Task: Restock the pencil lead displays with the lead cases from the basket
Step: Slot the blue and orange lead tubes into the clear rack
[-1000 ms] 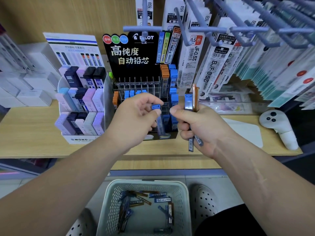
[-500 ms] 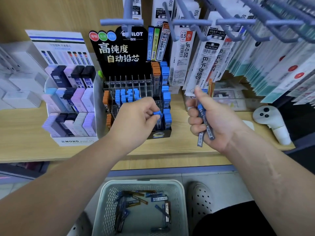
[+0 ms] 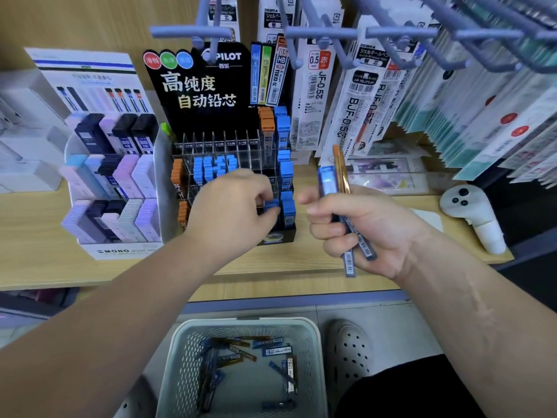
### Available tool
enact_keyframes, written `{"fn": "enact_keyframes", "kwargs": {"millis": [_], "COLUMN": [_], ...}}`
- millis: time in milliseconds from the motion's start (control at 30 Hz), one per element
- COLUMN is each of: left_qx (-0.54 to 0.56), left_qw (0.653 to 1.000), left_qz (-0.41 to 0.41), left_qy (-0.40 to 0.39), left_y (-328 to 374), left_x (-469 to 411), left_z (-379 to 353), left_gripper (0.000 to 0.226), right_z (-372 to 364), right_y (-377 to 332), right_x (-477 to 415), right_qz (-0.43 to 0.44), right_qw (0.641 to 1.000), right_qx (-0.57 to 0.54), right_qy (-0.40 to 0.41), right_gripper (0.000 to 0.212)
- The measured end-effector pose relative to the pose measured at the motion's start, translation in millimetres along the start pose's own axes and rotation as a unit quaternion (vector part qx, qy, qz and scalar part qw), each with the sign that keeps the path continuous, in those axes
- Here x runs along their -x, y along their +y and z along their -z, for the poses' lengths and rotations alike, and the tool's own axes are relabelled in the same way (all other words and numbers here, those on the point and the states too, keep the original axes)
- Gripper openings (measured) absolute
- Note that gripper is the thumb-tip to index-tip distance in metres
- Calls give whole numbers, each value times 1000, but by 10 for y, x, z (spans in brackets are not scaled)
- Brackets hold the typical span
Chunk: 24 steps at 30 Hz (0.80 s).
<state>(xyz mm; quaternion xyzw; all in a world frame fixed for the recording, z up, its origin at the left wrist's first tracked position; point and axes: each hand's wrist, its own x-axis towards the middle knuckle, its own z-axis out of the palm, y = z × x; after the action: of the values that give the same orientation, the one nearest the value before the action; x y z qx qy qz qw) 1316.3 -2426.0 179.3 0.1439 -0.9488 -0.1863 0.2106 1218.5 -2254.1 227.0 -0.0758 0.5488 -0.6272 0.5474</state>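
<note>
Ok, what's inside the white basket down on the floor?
Loose lead cases lie flat in the basket, some blue, some orange-brown. They overlap, so the lower ones are partly covered, and the picture's edge cuts off the near end.

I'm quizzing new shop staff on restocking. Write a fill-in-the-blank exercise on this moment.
1. The left hand pinches a lead case with a ___ cap.
2. The right hand grips several lead cases, one capped blue and one ___.
3. The black display bears the brand name ___.
4. The basket stands on the ___.
Missing words: blue; orange; PILOT; floor.
</note>
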Motion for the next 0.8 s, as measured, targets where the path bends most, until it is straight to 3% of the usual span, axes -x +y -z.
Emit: {"fn": "enact_keyframes", "kwargs": {"millis": [100,200,267,433,533,600,800], "left_qx": [190,405,464,467,500,498,488], "left_qw": [977,897,864,859,831,831,831], "left_qz": [94,167,167,198,237,245,262], "left_qy": [5,-60,-96,-71,-49,-28,41], "left_y": [148,329,384,349,328,276,124], "left_x": [-63,-82,-61,-9,-9,-23,-69], "left_z": [191,340,353,311,356,375,398], "left_gripper": [4,9,2,12,10,10,15], "right_z": [-42,-116,-162,-209,-197,-190,-127], "right_y": [27,36,55,115,123,109,75], "right_x": [-14,-19,-25,-40,-52,-58,-89], "right_qz": [-18,-26,-27,-20,-17,-10,16], "right_qw": [999,997,996,995,996,998,1000], "right_qx": [18,43,61,81,72,51,-1], "right_qy": [-27,-53,-60,-58,-56,-44,0], "right_gripper": [18,16,16,8,36,43,21]}}
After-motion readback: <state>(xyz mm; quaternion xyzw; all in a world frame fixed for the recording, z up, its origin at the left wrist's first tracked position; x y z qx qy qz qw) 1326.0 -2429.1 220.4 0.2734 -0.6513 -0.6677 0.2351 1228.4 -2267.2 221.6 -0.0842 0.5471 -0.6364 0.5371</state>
